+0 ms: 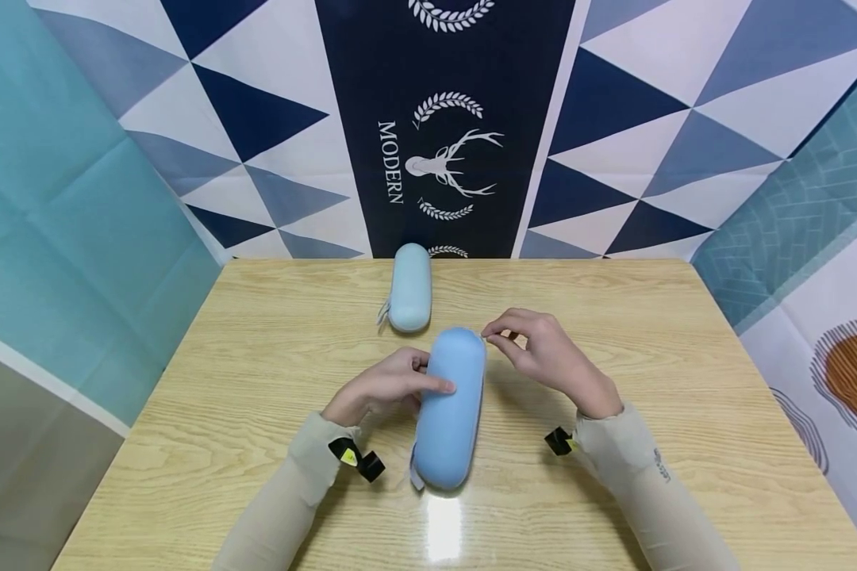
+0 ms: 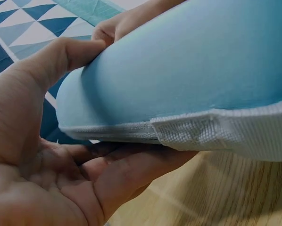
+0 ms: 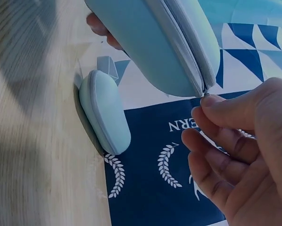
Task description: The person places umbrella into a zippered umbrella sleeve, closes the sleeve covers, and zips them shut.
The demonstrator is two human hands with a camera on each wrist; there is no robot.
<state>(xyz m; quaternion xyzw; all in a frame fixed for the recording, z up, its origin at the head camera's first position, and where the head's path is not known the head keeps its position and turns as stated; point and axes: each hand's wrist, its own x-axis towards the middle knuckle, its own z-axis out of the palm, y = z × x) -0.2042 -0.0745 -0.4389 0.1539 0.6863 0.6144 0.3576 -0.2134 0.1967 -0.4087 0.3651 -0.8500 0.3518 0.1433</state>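
Note:
A long blue zippered case [image 1: 451, 428] with rounded ends is held raised over the table. My left hand [image 1: 388, 382] grips its left side, thumb over the top and fingers underneath, as the left wrist view shows. At the far end, my right hand [image 1: 546, 354] pinches the small zipper pull [image 3: 206, 92] between thumb and forefinger. In the right wrist view the grey zipper [image 3: 186, 40] runs along the side to that end and looks closed where visible. A fabric strip [image 2: 216, 129] lies along the case's other side.
Behind the blue case, a smaller pale-blue case [image 1: 411, 287] with a side loop lies near the back edge of the wooden table [image 1: 257, 396]. A patterned cloth [image 1: 271, 103] hangs behind the table. Teal cloth [image 1: 57, 198] hangs at the left.

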